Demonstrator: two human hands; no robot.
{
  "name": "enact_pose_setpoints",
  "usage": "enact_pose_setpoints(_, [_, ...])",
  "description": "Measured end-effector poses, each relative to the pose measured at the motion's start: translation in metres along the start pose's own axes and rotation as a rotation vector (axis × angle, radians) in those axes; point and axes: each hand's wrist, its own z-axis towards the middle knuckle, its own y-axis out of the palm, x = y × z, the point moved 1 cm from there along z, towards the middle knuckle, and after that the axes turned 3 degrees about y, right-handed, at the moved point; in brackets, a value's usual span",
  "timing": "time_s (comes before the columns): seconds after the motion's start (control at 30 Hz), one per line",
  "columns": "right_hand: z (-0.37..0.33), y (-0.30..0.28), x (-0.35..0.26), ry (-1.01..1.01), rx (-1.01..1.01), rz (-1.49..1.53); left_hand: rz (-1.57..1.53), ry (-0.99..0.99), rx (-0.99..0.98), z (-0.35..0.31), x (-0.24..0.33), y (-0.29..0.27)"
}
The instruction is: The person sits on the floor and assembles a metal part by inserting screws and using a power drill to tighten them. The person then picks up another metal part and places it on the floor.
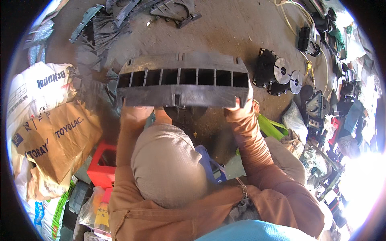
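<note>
Both my hands hold up a wide black plastic part point(177, 96) with a row of several rectangular openings along its side. My left hand point(138, 112) grips it from beneath near its left end, and most of the fingers are hidden behind it. At the right end my right hand point(241, 105) wraps around the edge, with fingertips showing on the near face. The part is raised over my bent knee, held level from left to right.
Black plastic pieces point(110, 34) lie piled on the floor point(221, 36) at the far left. Black parts with round metal discs point(282, 69) stand to the right. A brown paper sack point(66, 138) and a red plastic crate point(96, 168) are at my left.
</note>
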Motion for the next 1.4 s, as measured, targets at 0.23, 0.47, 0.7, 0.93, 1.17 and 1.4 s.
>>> enact_pose_setpoints(0.23, [-0.001,0.000,-0.009,0.035,-0.018,-0.071,0.619,0.270,0.250,-0.017,-0.013,0.013])
enact_pose_setpoints(0.47, [-0.003,-0.020,0.004,0.157,-0.019,-0.037,-0.568,-0.245,0.016,0.026,-0.008,0.029])
enact_pose_setpoints(0.7, [0.006,-0.047,0.057,0.498,0.482,0.302,-1.207,-0.955,-0.322,0.077,0.016,0.065])
enact_pose_setpoints(0.93, [0.002,-0.146,0.116,0.564,0.887,0.640,-1.391,-0.605,-0.157,0.076,-0.019,0.071])
enact_pose_setpoints(1.17, [0.061,-0.323,0.185,0.175,0.705,0.695,-1.275,-0.837,0.106,0.016,-0.049,0.035])
enact_pose_setpoints(1.4, [0.065,-0.298,0.170,-0.246,0.631,3.400,-0.785,-0.727,0.630,-0.042,-0.100,-0.021])
